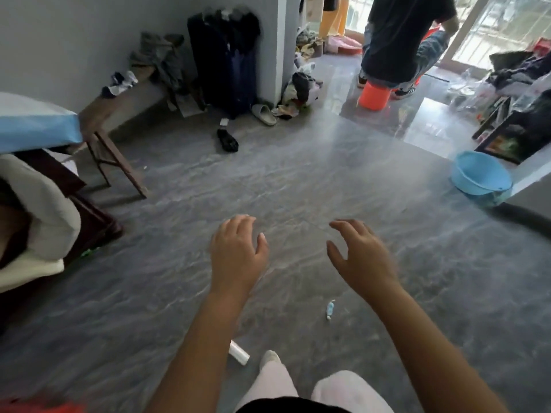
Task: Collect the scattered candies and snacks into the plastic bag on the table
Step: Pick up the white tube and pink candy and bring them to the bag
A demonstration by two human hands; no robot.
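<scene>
While left grip (237,254) and right grip (362,257) hover empty, a candy (330,309) lies on the floor (298,180).
Head view: fingers loosely spread, nothing held; candy sits back toward the body, nearer the right grip, long axis roughly fore-aft. Plastic bag not visible.

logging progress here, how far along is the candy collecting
Done: nothing shows as collected. In hand: nothing; left hand and right hand hover open and empty. Left: a candy lies on the floor, a white roll near the foot.
</scene>
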